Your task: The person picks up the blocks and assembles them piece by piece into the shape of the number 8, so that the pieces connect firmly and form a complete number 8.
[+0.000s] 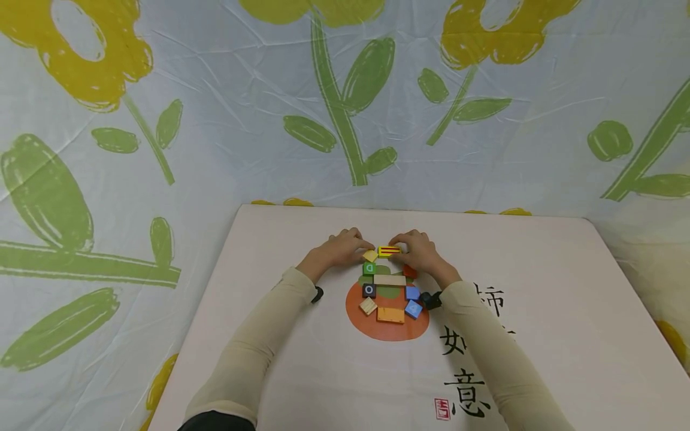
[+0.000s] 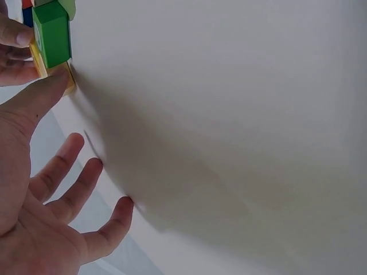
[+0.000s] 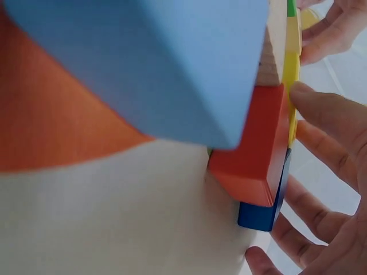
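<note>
My left hand point(image 1: 342, 247) pinches a pale yellow block point(image 1: 370, 256) at the far left corner of a ring of toy blocks. In the left wrist view its thumb presses that block beside a green block point(image 2: 53, 34), with the other fingers spread. My right hand point(image 1: 422, 251) pinches a yellow block with red stripes point(image 1: 384, 251), just right of the pale one. The right wrist view shows the thumb on its yellow side, near a red block point(image 3: 252, 154) and a dark blue block point(image 3: 258, 216). The right hand hides the dark blue block in the head view.
Nearer on the table point(image 1: 302, 383) sit a long wooden block point(image 1: 390, 280), a black block point(image 1: 369, 291), two blue blocks point(image 1: 412, 293), a light wood block point(image 1: 368, 306) and an orange block point(image 1: 390, 315). An orange printed circle point(image 1: 356, 320) lies beneath several. Black characters point(image 1: 468, 395) are printed at right.
</note>
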A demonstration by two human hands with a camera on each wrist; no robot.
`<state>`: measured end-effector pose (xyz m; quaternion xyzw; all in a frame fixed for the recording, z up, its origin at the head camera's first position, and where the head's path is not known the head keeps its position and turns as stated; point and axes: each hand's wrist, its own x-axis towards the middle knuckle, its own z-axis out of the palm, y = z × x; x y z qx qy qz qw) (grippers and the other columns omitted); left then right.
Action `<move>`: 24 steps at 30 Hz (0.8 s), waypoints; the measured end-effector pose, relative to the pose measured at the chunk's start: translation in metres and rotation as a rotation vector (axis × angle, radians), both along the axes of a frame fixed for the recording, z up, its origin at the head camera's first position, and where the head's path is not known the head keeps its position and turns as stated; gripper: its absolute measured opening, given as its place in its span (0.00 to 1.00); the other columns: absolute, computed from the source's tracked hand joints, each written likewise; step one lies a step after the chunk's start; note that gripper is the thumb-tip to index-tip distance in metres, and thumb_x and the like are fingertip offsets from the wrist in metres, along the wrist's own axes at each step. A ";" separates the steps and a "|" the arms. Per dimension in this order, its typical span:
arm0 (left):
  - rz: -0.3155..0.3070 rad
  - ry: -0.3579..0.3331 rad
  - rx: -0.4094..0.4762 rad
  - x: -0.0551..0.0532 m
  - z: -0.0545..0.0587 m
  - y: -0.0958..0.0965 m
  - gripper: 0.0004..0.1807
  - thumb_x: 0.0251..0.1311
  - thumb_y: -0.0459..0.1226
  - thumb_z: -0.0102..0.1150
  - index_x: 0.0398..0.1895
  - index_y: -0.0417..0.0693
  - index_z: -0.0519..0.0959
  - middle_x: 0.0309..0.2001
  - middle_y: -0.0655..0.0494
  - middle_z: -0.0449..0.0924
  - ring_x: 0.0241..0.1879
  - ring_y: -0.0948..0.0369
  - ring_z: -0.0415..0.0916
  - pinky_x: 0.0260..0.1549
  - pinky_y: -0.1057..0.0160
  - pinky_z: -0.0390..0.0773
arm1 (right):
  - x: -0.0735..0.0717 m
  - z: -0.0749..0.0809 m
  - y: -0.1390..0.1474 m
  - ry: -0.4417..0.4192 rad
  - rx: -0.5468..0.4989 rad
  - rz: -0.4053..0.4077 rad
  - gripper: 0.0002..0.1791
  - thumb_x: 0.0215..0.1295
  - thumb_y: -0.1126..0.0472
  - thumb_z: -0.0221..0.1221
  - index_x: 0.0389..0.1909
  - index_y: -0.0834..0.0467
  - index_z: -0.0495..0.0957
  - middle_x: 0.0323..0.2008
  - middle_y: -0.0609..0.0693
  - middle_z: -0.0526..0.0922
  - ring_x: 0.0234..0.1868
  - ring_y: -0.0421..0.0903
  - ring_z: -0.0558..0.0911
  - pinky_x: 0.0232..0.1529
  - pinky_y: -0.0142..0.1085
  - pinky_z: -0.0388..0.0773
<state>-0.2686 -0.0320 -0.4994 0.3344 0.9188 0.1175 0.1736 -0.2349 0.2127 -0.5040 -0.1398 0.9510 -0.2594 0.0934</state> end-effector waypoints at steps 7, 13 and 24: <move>0.020 -0.011 0.010 0.000 -0.003 -0.004 0.27 0.69 0.46 0.61 0.71 0.63 0.71 0.62 0.50 0.68 0.60 0.52 0.66 0.56 0.41 0.68 | 0.003 0.003 0.010 0.045 -0.138 -0.007 0.20 0.70 0.56 0.62 0.58 0.62 0.79 0.56 0.67 0.75 0.58 0.67 0.71 0.55 0.63 0.68; 0.078 0.074 0.100 0.011 0.003 -0.023 0.26 0.71 0.45 0.59 0.70 0.54 0.71 0.62 0.48 0.70 0.60 0.52 0.69 0.58 0.52 0.71 | 0.018 0.016 0.026 0.116 -0.268 -0.081 0.19 0.73 0.59 0.59 0.59 0.65 0.77 0.53 0.64 0.77 0.54 0.63 0.76 0.53 0.58 0.72; 0.258 0.173 0.337 0.064 0.026 -0.070 0.24 0.70 0.45 0.60 0.66 0.49 0.74 0.61 0.48 0.71 0.61 0.51 0.70 0.60 0.51 0.71 | 0.067 0.033 0.048 0.321 -0.323 -0.156 0.15 0.74 0.59 0.58 0.55 0.64 0.79 0.47 0.60 0.82 0.45 0.58 0.81 0.47 0.56 0.77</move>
